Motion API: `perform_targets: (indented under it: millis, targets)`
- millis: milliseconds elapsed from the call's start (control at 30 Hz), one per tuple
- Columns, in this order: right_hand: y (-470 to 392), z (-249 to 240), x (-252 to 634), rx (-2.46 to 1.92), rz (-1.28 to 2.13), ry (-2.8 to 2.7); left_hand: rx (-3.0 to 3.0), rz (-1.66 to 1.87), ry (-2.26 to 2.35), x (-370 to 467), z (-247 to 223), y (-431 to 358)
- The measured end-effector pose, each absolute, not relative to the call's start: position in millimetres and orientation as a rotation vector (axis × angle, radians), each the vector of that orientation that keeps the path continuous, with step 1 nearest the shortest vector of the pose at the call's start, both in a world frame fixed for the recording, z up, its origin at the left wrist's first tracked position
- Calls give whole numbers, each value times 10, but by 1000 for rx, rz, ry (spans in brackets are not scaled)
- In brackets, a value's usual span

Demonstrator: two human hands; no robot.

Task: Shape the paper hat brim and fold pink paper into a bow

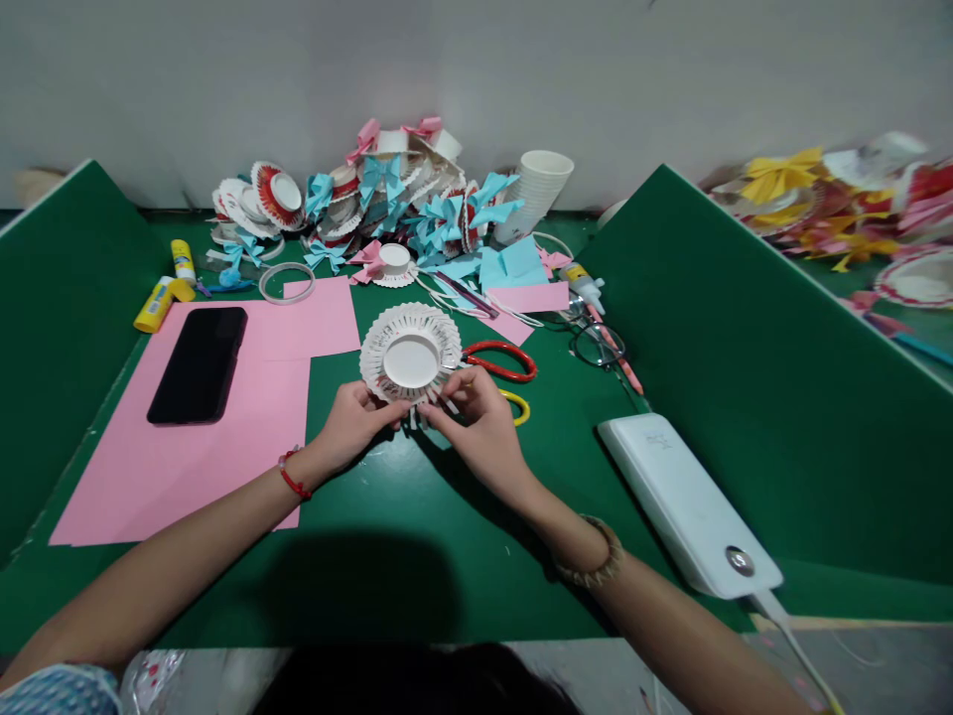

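Note:
In front of me a white paper cup (411,361) faces bottom-up, its wall cut into strips that fan out in a frilled ring. My left hand (362,417) pinches the near-left edge of this ring. At the near-right edge, my right hand (476,415) grips some strips between thumb and fingers. Just behind the right hand lie scissors with a red handle loop (507,361) and a yellow one; their blades are mostly hidden by the cup and hand.
Pink paper (260,397) with a black phone (200,364) lies left, near glue sticks (154,304). Decorated cups with bows (381,184) and stacked cups (537,194) stand behind. Eyeglasses (600,345) and a white power bank (689,506) sit right, beside a green partition (781,397).

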State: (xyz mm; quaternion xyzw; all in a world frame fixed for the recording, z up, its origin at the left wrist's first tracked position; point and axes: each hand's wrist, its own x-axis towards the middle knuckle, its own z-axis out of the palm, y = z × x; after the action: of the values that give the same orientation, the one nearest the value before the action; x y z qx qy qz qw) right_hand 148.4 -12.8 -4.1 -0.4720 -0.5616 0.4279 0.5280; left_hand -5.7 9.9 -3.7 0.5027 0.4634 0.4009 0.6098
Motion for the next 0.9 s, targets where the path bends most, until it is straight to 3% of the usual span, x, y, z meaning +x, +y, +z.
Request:
perform_targets:
  millis: [267,467,900]
  targets:
    - [-224,34,1455,-1132,893,-1491,1183,1070,1153,11,9,73]
    - [-193,19,1465,-1213,722,-1677,1062,972,1059,-19,-7,89]
    - [-183,14,1459,-1243,760,-1628,1053,922,1015,-36,-24,85]
